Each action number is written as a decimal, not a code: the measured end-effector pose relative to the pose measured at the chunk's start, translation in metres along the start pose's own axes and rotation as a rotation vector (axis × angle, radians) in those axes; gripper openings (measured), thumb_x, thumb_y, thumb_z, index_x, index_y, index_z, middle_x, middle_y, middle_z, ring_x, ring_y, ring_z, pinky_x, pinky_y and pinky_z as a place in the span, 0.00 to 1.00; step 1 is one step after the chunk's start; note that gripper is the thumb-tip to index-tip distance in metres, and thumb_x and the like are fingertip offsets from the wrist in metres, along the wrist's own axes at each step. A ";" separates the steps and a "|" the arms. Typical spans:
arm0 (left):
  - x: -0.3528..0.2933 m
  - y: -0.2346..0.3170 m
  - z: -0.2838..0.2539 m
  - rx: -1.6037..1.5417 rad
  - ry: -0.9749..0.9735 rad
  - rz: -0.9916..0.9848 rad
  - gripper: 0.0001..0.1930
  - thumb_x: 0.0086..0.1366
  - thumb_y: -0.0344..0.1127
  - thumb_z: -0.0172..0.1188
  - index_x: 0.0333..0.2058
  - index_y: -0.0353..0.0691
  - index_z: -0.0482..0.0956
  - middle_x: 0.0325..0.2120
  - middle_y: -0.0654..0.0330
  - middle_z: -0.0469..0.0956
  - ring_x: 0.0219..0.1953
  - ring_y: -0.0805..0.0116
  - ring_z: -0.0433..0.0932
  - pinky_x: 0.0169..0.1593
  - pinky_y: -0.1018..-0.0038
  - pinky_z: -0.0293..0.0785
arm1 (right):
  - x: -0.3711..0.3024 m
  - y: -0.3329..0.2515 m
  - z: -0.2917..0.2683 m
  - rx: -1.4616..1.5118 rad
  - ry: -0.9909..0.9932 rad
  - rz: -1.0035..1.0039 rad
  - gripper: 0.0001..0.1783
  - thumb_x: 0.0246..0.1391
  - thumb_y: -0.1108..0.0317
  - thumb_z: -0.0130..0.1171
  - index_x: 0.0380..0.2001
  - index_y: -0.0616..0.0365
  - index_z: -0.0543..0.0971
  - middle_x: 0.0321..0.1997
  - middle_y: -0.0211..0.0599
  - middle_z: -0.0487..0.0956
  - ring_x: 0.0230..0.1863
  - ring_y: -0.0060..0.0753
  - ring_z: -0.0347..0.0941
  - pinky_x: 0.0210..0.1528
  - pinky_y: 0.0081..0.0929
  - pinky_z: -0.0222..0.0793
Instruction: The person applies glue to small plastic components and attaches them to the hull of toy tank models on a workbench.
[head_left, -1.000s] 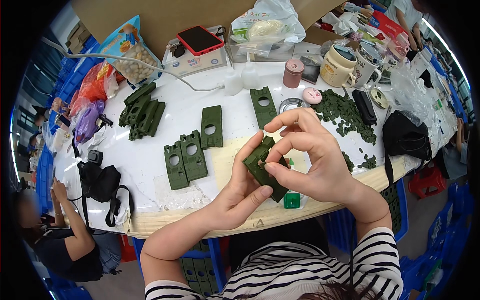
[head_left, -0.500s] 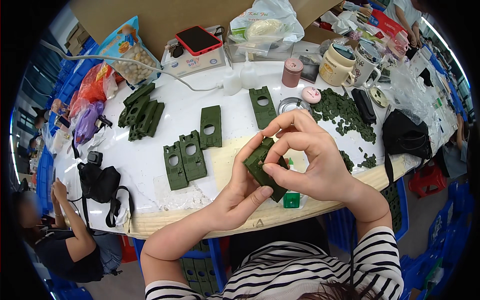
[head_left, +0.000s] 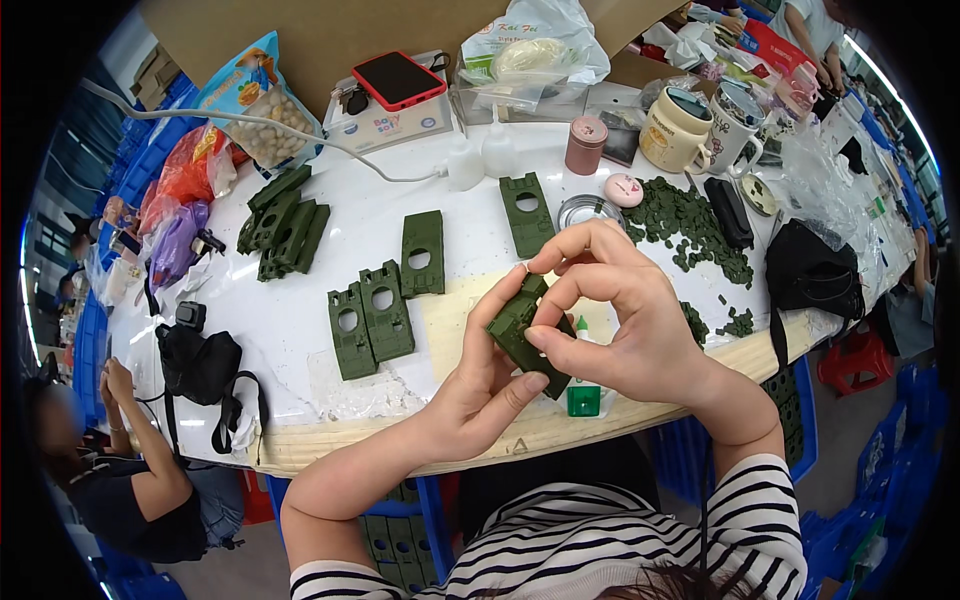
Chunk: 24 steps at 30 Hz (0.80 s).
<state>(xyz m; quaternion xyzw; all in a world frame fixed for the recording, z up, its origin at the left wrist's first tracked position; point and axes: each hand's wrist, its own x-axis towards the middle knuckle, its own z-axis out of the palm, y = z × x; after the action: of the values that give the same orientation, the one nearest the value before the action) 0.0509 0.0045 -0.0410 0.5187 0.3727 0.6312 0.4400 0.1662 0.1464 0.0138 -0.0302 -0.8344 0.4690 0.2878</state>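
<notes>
My left hand (head_left: 467, 403) is wrapped around a dark green plastic model tank hull (head_left: 515, 334), tilted above the near edge of the table. My right hand (head_left: 640, 325) meets it from the other side, thumb and forefinger pinched together against its upper face. Whatever sits between those fingertips is too small or hidden to make out. Just below the hull, partly covered by my hands, is a small bottle with a green base (head_left: 583, 401). Two hulls (head_left: 385, 312) lie side by side to the left, with another hull (head_left: 422, 254) behind them and one hull (head_left: 526, 214) beyond my hands.
Small green pieces (head_left: 690, 225) are heaped at the right, near a black case (head_left: 728, 212) and a round tin (head_left: 588, 209). More hulls (head_left: 283, 230) are stacked at the left. Mugs (head_left: 677, 130), a phone (head_left: 400, 80) and a black bag (head_left: 815, 280) surround the work area. Another person (head_left: 130, 490) sits at left.
The hull has tipped very slightly in my left hand. My right hand keeps its pinch in almost the same place, and the things on the table have not moved.
</notes>
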 end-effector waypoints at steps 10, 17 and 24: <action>0.000 0.004 -0.004 -0.025 -0.077 -0.054 0.37 0.68 0.24 0.42 0.66 0.42 0.29 0.58 0.50 0.55 0.61 0.61 0.60 0.63 0.63 0.58 | 0.000 -0.002 -0.003 -0.067 -0.002 -0.043 0.06 0.39 0.72 0.66 0.19 0.56 0.76 0.38 0.33 0.72 0.43 0.33 0.66 0.45 0.28 0.63; 0.002 0.020 -0.003 -0.214 -0.111 -0.257 0.38 0.70 0.36 0.42 0.66 0.46 0.23 0.58 0.48 0.57 0.61 0.56 0.61 0.62 0.60 0.59 | 0.003 0.004 -0.013 0.007 0.004 -0.117 0.09 0.44 0.71 0.64 0.26 0.59 0.74 0.34 0.33 0.74 0.38 0.31 0.68 0.43 0.27 0.64; -0.001 0.022 -0.012 -0.445 -0.181 -0.459 0.40 0.66 0.57 0.44 0.67 0.40 0.39 0.45 0.47 0.70 0.49 0.56 0.74 0.52 0.63 0.70 | 0.012 0.012 -0.041 0.081 -0.315 -0.279 0.37 0.37 0.61 0.73 0.50 0.65 0.71 0.47 0.41 0.74 0.46 0.37 0.69 0.53 0.33 0.60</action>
<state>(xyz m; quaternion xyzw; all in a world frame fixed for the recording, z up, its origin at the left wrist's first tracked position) 0.0352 -0.0041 -0.0235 0.3664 0.2924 0.5329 0.7044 0.1741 0.1879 0.0258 0.1708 -0.8458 0.4566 0.2169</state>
